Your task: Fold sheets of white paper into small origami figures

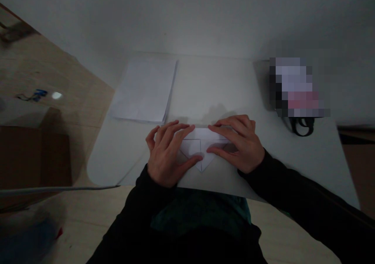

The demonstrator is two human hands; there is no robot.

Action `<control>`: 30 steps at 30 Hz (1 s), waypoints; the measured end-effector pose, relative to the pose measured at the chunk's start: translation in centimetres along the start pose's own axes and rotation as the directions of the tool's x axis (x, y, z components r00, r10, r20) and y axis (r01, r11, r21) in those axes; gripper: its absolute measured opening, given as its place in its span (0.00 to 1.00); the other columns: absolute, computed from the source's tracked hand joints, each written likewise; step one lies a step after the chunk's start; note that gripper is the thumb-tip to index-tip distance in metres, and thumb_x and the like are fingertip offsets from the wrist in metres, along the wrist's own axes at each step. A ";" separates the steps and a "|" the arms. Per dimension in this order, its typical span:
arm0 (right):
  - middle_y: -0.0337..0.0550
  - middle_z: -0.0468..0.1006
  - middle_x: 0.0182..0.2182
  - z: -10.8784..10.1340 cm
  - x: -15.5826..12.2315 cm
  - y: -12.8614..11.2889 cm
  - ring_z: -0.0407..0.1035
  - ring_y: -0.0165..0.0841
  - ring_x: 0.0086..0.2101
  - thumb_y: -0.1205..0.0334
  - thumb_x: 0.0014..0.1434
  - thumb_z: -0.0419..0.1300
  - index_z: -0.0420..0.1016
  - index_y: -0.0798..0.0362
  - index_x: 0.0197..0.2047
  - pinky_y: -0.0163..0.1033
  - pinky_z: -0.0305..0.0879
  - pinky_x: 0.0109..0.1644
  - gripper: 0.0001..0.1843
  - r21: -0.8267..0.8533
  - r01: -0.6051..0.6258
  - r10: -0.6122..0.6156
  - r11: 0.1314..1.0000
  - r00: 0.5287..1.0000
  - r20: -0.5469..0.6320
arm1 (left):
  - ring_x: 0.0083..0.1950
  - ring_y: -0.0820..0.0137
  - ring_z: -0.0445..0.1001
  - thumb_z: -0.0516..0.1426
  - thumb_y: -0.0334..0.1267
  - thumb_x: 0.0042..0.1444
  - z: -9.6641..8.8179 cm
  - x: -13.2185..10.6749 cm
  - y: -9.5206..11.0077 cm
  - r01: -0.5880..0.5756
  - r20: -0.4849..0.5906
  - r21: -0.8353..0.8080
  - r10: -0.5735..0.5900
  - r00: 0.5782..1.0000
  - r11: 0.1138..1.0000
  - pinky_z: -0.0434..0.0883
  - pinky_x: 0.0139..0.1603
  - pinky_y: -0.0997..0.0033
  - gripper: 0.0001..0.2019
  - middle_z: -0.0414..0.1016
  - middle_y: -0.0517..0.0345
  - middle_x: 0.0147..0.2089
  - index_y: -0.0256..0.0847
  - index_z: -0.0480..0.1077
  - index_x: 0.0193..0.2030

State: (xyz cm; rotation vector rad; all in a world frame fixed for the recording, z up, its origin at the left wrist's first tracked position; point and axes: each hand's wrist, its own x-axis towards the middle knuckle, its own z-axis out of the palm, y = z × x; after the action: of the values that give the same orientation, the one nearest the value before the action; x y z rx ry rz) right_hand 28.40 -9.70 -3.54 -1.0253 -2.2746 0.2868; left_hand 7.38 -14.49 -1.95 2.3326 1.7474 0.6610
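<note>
Both hands lie spread on a folded sheet of white paper [195, 146], the left hand [166, 154] and right hand [240, 144] on either side, pressing flat, not gripping. Its long edge runs crosswise, its point toward the person, and neither hand is clearly nearer. Fingers hide its side corners. It sits on a white table [117, 166], a stack of paper [143, 92] beyond; a pixelated object [293, 88] stays unidentifiable.

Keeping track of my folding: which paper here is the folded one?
The sheet nearest you, folded to a point; the stack beyond it lies flat.
</note>
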 end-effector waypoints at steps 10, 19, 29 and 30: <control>0.41 0.79 0.37 -0.2 0.2 -0.3 0.67 0.39 0.42 0.56 0.54 0.63 0.73 0.50 0.41 0.47 0.57 0.45 0.12 0.053 0.012 -0.012 0.999 1.000 0.011 | 0.51 0.62 0.69 0.60 0.50 0.51 0.1 -0.4 0.1 -0.064 -0.090 0.001 0.064 0.994 0.998 0.58 0.52 0.58 0.24 0.72 0.52 0.50 0.45 0.67 0.53; 0.45 0.79 0.36 0.0 0.0 -0.4 0.68 0.35 0.36 0.63 0.58 0.59 0.72 0.56 0.43 0.42 0.61 0.38 0.10 0.066 0.091 -0.092 0.994 0.996 0.019 | 0.48 0.62 0.70 0.60 0.45 0.53 0.3 -0.6 0.4 -0.124 -0.074 0.129 0.135 0.988 0.984 0.60 0.48 0.60 0.22 0.75 0.54 0.50 0.43 0.67 0.55; 0.49 0.75 0.36 0.3 0.1 0.1 0.66 0.37 0.37 0.63 0.57 0.59 0.71 0.59 0.48 0.44 0.67 0.43 0.16 0.067 -0.038 0.038 0.997 0.999 -0.008 | 0.54 0.62 0.70 0.60 0.33 0.52 0.5 -0.8 0.4 -0.262 -0.137 0.066 0.269 0.953 0.963 0.63 0.53 0.58 0.06 0.74 0.53 0.53 0.41 0.72 0.38; 0.49 0.75 0.36 0.3 0.1 0.1 0.66 0.38 0.38 0.63 0.57 0.59 0.70 0.59 0.48 0.45 0.67 0.43 0.16 0.060 -0.047 0.047 0.997 0.999 -0.003 | 0.52 0.63 0.71 0.60 0.33 0.52 0.6 -0.8 0.3 -0.287 -0.114 0.035 0.289 0.950 0.957 0.65 0.51 0.60 0.06 0.75 0.53 0.51 0.40 0.72 0.38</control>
State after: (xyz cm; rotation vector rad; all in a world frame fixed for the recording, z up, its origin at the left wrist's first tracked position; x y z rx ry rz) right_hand 28.28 -9.56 -3.78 -1.0481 -2.2262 0.3696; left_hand 7.68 -15.29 -2.54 2.6400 1.4705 0.8459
